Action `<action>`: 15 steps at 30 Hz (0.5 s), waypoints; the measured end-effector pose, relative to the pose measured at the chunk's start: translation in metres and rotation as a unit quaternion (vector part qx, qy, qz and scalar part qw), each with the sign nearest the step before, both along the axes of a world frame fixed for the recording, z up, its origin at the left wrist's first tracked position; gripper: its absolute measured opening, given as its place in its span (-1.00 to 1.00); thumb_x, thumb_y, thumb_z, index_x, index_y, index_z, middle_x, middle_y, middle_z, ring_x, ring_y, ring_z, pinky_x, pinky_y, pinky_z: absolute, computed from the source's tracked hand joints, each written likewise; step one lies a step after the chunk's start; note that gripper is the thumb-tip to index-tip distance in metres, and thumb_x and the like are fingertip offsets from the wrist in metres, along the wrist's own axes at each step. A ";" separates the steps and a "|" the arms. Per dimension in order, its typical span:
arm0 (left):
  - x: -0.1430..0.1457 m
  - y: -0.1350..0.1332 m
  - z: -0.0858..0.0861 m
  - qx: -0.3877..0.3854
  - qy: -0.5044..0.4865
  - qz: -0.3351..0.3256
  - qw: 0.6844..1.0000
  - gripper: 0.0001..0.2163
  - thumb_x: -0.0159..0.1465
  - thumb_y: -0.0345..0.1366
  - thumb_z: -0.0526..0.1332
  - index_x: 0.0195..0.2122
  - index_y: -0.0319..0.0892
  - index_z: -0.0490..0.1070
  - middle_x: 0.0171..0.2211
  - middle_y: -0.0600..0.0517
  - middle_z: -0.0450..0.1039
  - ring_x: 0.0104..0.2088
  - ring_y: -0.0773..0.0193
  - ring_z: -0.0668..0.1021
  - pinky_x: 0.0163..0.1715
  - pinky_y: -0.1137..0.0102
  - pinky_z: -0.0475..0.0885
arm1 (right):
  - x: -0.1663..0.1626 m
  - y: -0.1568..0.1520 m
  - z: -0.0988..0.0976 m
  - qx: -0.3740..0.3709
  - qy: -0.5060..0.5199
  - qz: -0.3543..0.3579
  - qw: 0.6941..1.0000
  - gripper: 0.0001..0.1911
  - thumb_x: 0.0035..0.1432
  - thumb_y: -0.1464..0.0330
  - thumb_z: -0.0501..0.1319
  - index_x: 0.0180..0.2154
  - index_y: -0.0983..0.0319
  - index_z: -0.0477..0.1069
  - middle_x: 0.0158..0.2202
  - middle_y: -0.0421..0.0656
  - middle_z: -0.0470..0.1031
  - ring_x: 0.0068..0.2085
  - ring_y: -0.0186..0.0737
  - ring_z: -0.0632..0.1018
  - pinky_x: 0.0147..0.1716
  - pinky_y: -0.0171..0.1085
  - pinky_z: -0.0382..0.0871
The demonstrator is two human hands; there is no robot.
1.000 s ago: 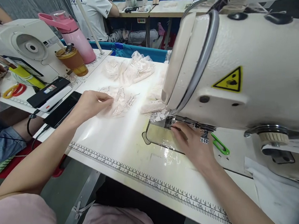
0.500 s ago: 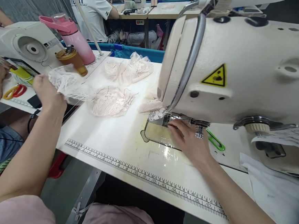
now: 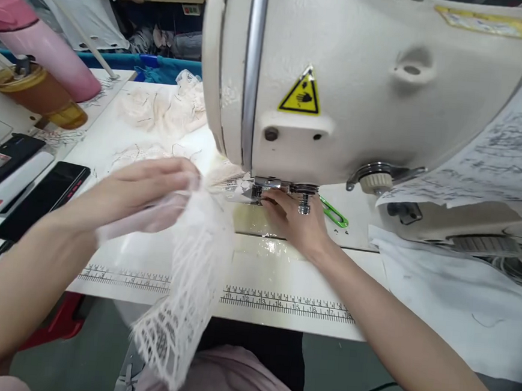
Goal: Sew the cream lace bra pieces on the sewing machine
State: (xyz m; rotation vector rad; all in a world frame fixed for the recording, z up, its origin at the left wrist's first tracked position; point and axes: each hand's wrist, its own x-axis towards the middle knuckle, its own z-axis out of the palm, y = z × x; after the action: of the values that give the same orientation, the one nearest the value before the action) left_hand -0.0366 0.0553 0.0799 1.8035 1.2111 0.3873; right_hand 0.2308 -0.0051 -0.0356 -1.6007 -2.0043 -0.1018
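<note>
My left hand (image 3: 153, 193) is closed on a strip of white lace (image 3: 191, 274), slightly blurred, which hangs down over the table's front edge. My right hand (image 3: 298, 216) reaches under the head of the sewing machine (image 3: 343, 75), its fingertips at the presser foot (image 3: 257, 192). The machine hides part of those fingers, and I cannot make out whether they pinch anything. Left of the foot, some lace (image 3: 230, 178) lies at the needle area. Pale lace pieces (image 3: 159, 112) with dark thread ends rest farther back, partly behind my left hand.
Green thread snips (image 3: 334, 212) lie right of my right hand. White cloth (image 3: 459, 319) covers the table's right side. A pink bottle (image 3: 50, 52), a brown cup (image 3: 43, 94) and a black phone (image 3: 48, 197) stand or lie at left. A printed ruler (image 3: 279, 302) runs along the front edge.
My left hand has brought the white lace from the far left towards the machine, in front of the needle area. My right hand stays by the presser foot. The view has shifted right and closer.
</note>
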 end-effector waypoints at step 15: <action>0.047 -0.003 -0.075 0.381 0.168 -0.191 0.889 -0.72 0.41 -0.12 0.09 -0.13 -0.20 0.47 -0.21 -0.07 0.50 -0.17 0.10 0.47 -0.21 0.23 0.40 | -0.001 -0.001 0.003 -0.041 0.027 0.022 0.999 -0.70 0.39 0.19 0.06 -0.12 0.12 0.53 -0.12 -0.18 0.61 -0.20 -0.14 0.56 -0.16 -0.15 0.31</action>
State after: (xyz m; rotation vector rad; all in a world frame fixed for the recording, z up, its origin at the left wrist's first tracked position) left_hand 0.0108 0.0521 0.0050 2.8292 0.9393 0.3530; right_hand 0.2298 -0.0059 -0.0329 -1.5906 -2.0248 0.0390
